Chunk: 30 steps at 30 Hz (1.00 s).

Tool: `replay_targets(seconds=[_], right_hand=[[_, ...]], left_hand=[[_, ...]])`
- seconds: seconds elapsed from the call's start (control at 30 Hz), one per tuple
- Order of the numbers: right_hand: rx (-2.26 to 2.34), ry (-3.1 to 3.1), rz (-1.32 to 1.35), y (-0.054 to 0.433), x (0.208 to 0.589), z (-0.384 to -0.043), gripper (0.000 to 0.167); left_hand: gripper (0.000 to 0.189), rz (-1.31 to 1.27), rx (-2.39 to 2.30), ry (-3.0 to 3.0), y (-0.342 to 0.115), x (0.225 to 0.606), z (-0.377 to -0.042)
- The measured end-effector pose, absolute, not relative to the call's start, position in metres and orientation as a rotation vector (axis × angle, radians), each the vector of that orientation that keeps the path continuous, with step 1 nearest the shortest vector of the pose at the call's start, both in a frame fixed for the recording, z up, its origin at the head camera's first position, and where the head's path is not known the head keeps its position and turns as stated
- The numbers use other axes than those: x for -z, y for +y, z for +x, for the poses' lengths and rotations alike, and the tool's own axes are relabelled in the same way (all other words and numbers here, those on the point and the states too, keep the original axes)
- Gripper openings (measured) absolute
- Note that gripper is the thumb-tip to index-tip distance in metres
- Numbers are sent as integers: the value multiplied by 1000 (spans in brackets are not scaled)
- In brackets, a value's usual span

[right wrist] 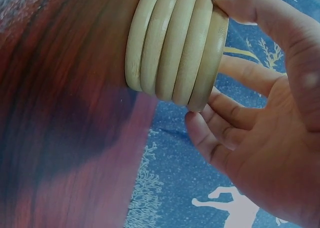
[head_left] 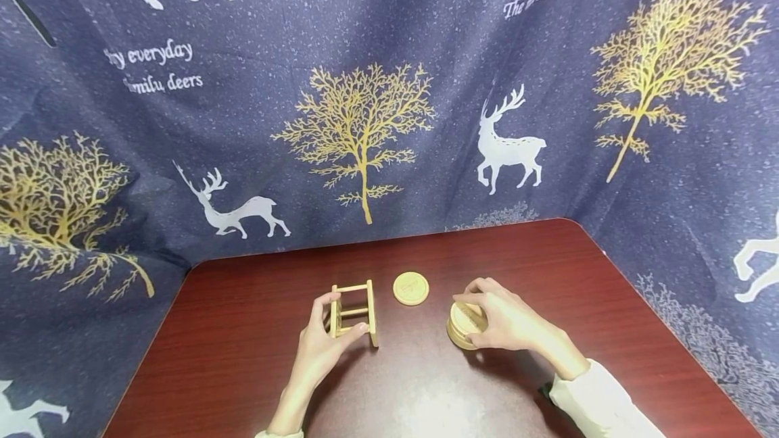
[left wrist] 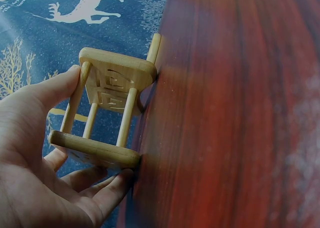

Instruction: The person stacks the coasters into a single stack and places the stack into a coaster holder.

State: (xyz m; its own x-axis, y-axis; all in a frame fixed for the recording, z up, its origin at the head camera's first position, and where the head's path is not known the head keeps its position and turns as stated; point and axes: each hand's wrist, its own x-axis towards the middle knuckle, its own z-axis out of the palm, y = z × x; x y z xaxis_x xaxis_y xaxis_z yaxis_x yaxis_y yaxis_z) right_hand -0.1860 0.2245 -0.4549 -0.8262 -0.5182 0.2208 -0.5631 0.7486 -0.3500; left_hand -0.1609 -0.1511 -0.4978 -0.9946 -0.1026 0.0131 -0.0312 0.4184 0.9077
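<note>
My left hand (head_left: 318, 351) holds a small light-wood coaster rack (head_left: 372, 311), its thumb and fingers on opposite sides. In the left wrist view, the rack's side panel (left wrist: 117, 66) has a cut-out pattern, and thin round rods join it to the other panel. To the right, my right hand (head_left: 508, 316) grips the top of a stack of round wooden coasters (head_left: 458, 338). The right wrist view shows thumb and fingers around the rim of the top coaster (right wrist: 210, 53), which sits slightly offset on several others.
A single round wooden coaster (head_left: 410, 288) with an engraved face lies flat between and beyond the hands. Everything stands on a reddish-brown table (head_left: 243, 330). Behind it hangs a blue cloth (head_left: 426, 32) printed with deer and trees.
</note>
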Motion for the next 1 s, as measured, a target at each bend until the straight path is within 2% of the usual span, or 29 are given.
replay_targets(seconds=[1.0], right_hand=[[-560, -2770, 881, 221, 451, -188, 70]], left_hand=[[82, 117, 1677, -2576, -152, 500, -162]])
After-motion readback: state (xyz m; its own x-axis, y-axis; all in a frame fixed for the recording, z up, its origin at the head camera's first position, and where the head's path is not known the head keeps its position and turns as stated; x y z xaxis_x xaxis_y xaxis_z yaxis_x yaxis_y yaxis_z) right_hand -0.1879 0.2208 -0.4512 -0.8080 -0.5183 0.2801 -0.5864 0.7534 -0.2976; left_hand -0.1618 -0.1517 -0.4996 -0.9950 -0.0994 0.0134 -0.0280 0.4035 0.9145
